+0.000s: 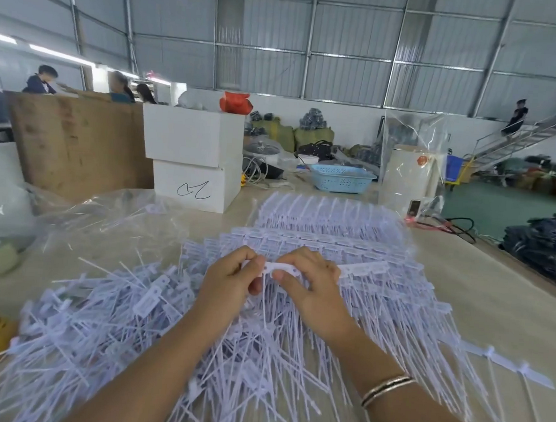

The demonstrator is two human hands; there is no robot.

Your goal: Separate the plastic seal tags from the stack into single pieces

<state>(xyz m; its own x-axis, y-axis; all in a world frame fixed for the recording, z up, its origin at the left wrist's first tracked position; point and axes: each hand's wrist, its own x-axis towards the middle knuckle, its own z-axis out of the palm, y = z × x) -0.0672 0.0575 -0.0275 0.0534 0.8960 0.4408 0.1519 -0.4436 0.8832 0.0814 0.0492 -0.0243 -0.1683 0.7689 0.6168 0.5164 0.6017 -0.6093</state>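
Centrally, one strip of joined seal tags (pixel 280 268), white plastic, is held above the table (pixel 496 294) between both hands. Left hand (pixel 231 282): fingers curled, thumb and forefinger pinching the strip's left end. Right hand (pixel 310 290): fingers curled, thumb pressed under the strip's right part; the strip runs on past this hand to the right. Bracelets (pixel 387 389) on the right wrist.

Stack of joined tags (pixel 328 234): layered rows directly behind and under the hands, tails pointing toward the viewer.

Loose pile of single tags (pixel 101 323): heaped at left, lying crosswise.

Clear plastic bag (pixel 110 211): crumpled, left of the stack.

Two white boxes (pixel 192 157), stacked, behind the bag. Blue basket (pixel 342 179), far end of the table.
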